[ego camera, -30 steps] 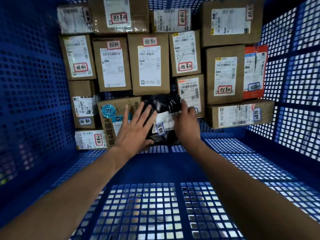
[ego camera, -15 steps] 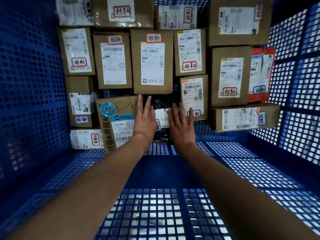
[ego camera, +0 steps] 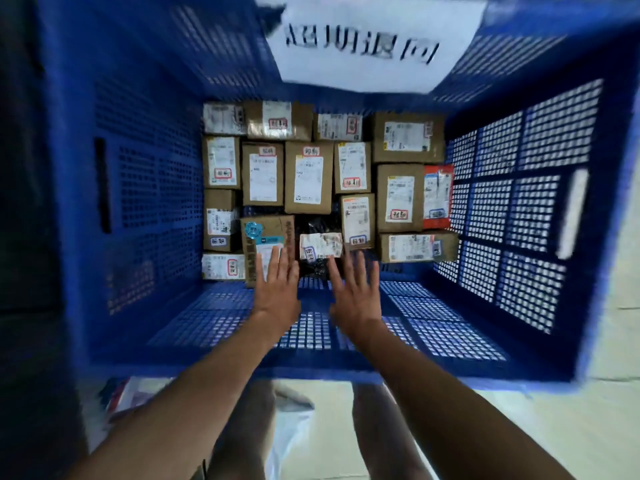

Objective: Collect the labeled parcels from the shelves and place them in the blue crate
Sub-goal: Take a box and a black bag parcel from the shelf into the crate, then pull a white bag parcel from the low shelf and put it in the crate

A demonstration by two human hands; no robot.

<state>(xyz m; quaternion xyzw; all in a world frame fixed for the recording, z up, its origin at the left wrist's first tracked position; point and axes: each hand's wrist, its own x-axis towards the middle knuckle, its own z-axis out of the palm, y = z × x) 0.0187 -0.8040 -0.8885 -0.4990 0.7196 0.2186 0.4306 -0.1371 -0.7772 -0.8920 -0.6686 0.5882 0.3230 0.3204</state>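
Both hands were empty, with fingers straight and spread apart. The left hand (ego camera: 277,289) and the right hand (ego camera: 356,296) reached, backs up, into the big blue perforated plastic crate (ego camera: 156,188) and hung over the bare near strip of its floor. The left fingertips overlapped the near edge of a brown cardboard box with a round teal sticker (ego camera: 268,233); whether they touched it could not be told. The right fingertips ended just near of a crumpled black plastic bag parcel (ego camera: 320,245) bearing a white label, and neither hand held it.

That bag lay on the crate floor, wedged between the teal-sticker box on its left and a small brown cardboard carton (ego camera: 358,220) on its right. Many more brown cardboard parcels (ego camera: 308,178) with white labels were packed in rows across the far half of the floor. A red and white flat mailer (ego camera: 438,195) stood at the right end of the rows, against the right wall. A long, low cardboard box (ego camera: 415,247) lay just near of it.

A white paper sign (ego camera: 374,43) with dark printed characters hung on the far wall, too blurred to read. Near of the crate, the person's bare legs (ego camera: 249,427) showed above a pale floor (ego camera: 519,427).
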